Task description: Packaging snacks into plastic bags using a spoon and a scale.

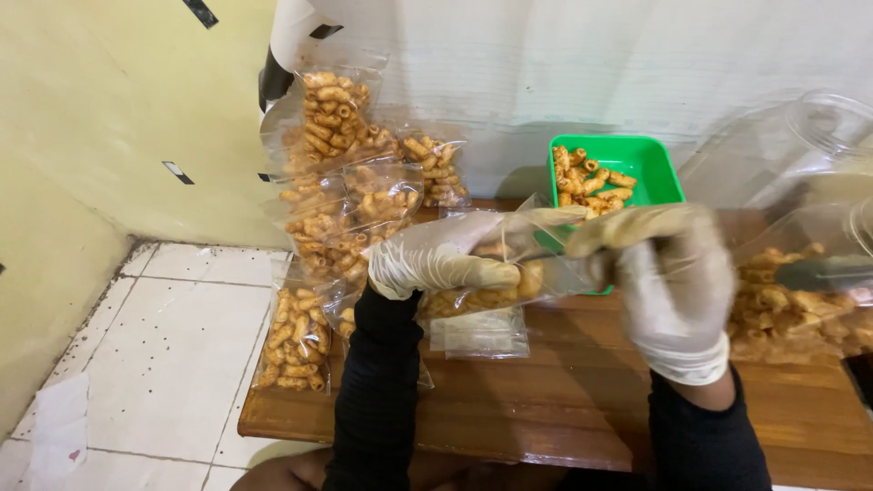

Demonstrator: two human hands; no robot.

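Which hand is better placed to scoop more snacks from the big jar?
Right. The gloved right hand sits beside the large clear plastic jar of orange snacks, probably holding a blurred utensil. The gloved left hand is busy holding the small clear plastic bag.

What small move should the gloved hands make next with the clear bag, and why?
Probably tip more snacks in: the left hand holds the clear bag open and only part full, while the right hand reaches toward it.

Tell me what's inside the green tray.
The green tray holds a small heap of orange curled snacks along its left side; the rest shows bare green. Its front part is hidden behind the gloved hands and clear bag.
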